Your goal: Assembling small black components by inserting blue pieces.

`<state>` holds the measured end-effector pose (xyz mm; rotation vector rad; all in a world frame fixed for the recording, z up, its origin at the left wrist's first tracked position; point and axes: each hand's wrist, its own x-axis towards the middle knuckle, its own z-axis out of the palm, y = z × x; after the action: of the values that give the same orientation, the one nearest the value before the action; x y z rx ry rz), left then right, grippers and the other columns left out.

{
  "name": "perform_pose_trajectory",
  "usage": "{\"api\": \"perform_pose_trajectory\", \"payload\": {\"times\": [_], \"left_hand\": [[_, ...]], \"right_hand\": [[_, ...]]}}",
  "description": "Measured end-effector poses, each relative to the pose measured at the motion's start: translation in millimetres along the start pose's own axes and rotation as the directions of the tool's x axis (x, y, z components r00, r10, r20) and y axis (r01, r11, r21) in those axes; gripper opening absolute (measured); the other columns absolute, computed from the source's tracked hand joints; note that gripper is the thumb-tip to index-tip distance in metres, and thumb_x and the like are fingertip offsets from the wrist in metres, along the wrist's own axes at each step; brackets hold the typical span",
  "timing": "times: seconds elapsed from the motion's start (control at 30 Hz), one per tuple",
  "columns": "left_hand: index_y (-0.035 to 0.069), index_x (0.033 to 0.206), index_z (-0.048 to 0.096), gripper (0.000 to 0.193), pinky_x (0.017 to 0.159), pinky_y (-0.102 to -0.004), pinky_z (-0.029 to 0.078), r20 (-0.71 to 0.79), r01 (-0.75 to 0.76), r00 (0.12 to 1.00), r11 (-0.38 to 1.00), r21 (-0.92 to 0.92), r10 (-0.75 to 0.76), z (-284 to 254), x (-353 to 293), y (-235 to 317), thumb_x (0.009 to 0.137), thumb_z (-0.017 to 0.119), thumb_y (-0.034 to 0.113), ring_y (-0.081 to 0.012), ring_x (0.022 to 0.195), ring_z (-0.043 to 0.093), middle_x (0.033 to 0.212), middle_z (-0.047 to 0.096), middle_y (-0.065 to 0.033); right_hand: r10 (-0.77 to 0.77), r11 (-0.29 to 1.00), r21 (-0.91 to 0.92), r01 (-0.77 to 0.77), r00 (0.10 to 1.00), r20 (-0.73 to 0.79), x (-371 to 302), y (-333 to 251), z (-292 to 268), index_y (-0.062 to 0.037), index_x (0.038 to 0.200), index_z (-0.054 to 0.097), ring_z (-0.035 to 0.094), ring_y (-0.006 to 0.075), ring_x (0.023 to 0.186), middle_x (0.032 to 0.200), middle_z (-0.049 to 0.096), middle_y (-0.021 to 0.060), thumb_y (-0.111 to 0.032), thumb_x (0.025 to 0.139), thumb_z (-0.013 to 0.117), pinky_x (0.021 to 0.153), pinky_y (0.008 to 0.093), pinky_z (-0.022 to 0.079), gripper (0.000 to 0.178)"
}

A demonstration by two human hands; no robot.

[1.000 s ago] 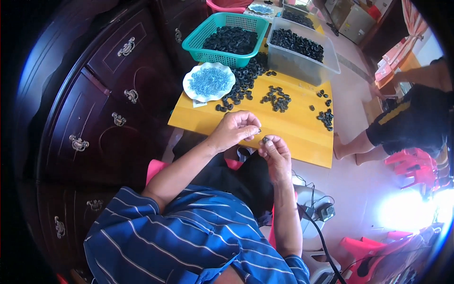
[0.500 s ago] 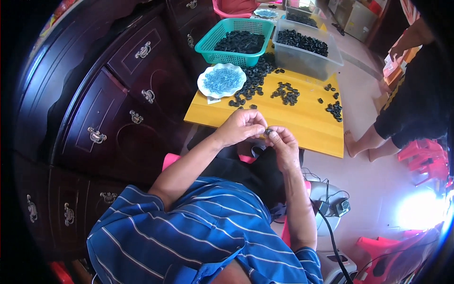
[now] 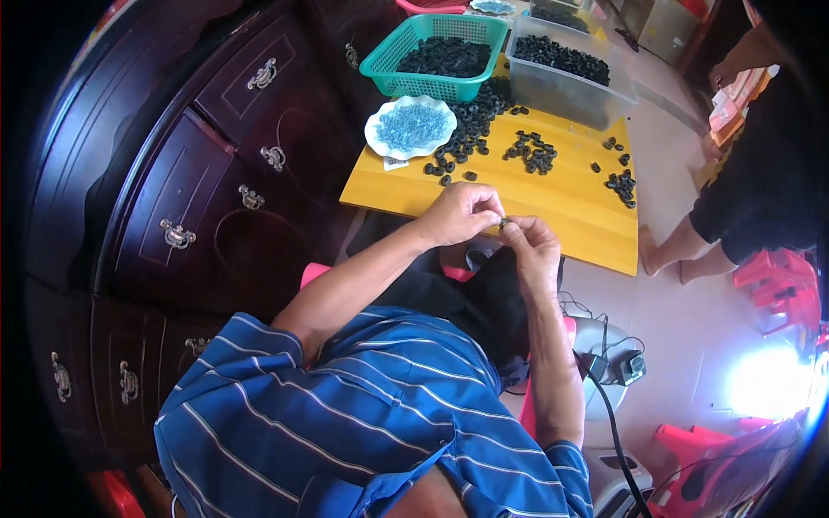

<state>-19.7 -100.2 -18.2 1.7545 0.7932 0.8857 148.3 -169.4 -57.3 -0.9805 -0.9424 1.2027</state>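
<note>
My right hand [image 3: 535,246] pinches a small black ring-shaped piece [image 3: 504,223] between thumb and forefinger, just off the table's near edge. Against it, the closed fingertips of my left hand [image 3: 465,213] meet in a pinch; whatever they grip is too small to make out. Beyond the hands, loose black rings [image 3: 531,154] lie in a cluster on the yellow table [image 3: 380,186]. More of them spread in a pile [image 3: 471,128] beside a white scalloped plate [image 3: 373,142], which holds many small clear bluish pieces [image 3: 410,127].
A green basket [image 3: 445,89] and a clear plastic bin [image 3: 566,102], both full of black pieces, stand at the back. Dark wooden drawers [image 3: 233,95] line the left. Another person's legs [image 3: 682,250] are at the right, near pink stools [image 3: 777,285]. A black cable [image 3: 613,423] hangs beside my right arm.
The view has shifted slightly, so the table sits higher in it. Both hands stay fingertip to fingertip at the black ring, with the left fingers curled a little more.
</note>
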Motion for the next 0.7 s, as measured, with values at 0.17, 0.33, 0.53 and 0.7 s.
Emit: {"api": "perform_pose_trajectory", "payload": {"times": [0.17, 0.33, 0.53, 0.7], "left_hand": [[0.001, 0.081, 0.068, 0.005, 0.063, -0.0292, 0.051, 0.063, -0.101, 0.994, 0.981, 0.163, 0.092, -7, 5, 13, 0.08, 0.069, 0.006, -0.0136, 0.066, 0.066, 0.073, 0.07, -0.0089], [0.001, 0.082, 0.07, 0.007, 0.065, -0.0298, 0.052, 0.162, -0.172, 0.979, 0.934, 0.314, 0.126, -10, 12, 26, 0.079, 0.07, 0.007, -0.0165, 0.067, 0.067, 0.075, 0.071, -0.0095], [0.001, 0.095, 0.07, 0.017, 0.068, -0.03, 0.054, 0.054, -0.182, 0.983, 0.968, 0.173, 0.175, -7, 16, 26, 0.08, 0.073, 0.008, -0.018, 0.069, 0.068, 0.077, 0.071, -0.0099], [0.003, 0.116, 0.062, 0.039, 0.073, -0.0343, 0.055, -0.029, -0.271, 0.947, 0.843, 0.465, 0.32, 3, 5, 37, 0.08, 0.074, 0.013, -0.0252, 0.083, 0.07, 0.093, 0.069, -0.0117]], "right_hand": [[0.024, 1.0, 0.014, -0.024, 0.999, -0.028, 1, -3, 0, -0.0001, 0.099, 0.067, 0.061, 0.0081, 0.076, 0.084, 0.068, 0.0022, -0.005, 0.092, 0.068, 0.072, 0.022, 0.049, 0.009], [0.026, 0.999, 0.039, -0.025, 0.999, -0.023, 1, -1, 0, -0.0012, 0.1, 0.066, 0.061, 0.0087, 0.076, 0.087, 0.068, 0.0025, -0.006, 0.093, 0.067, 0.073, 0.0223, 0.049, 0.008], [0.187, 0.913, 0.361, -0.191, 0.981, 0.047, 7, -1, 1, -0.0049, 0.103, 0.064, 0.065, 0.0114, 0.078, 0.092, 0.069, 0.0041, -0.012, 0.096, 0.064, 0.075, 0.0249, 0.052, 0.01], [0.265, 0.809, 0.526, -0.261, 0.962, 0.069, 10, -2, -7, -0.0077, 0.106, 0.063, 0.067, 0.0136, 0.081, 0.095, 0.07, 0.0055, -0.017, 0.096, 0.064, 0.078, 0.0271, 0.054, 0.014]]}}
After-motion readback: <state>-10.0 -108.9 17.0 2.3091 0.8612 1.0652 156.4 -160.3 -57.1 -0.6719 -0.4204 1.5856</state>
